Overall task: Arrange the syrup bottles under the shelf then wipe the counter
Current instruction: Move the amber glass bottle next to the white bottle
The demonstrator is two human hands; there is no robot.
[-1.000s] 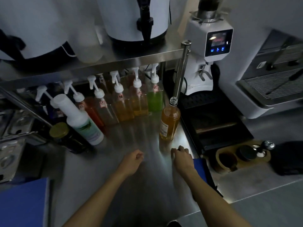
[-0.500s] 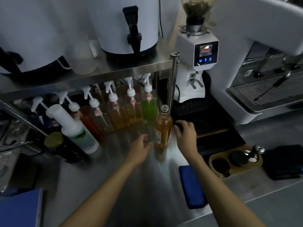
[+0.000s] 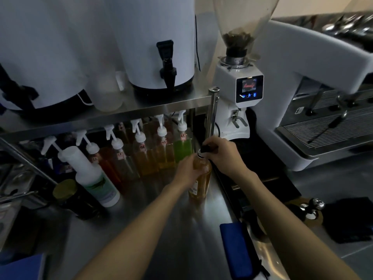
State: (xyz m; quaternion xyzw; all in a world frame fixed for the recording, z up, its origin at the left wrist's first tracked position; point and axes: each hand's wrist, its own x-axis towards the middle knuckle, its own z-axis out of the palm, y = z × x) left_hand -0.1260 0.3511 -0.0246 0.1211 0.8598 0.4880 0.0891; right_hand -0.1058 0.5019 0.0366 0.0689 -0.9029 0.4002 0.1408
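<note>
This is a café bar workstation: a white coffee grinder [image 3: 240, 102] with beans in its hopper stands beside an espresso machine [image 3: 323, 102], white drink dispensers [image 3: 155, 43] sit on a steel shelf [image 3: 141, 110], and pump-topped syrup bottles [image 3: 161, 150] line the stainless counter [image 3: 161, 229] beneath

Red script on grinder screen [image 3: 249, 86] (illegible), small red tags on pump bottles [image 3: 163, 150], unreadable
</note>
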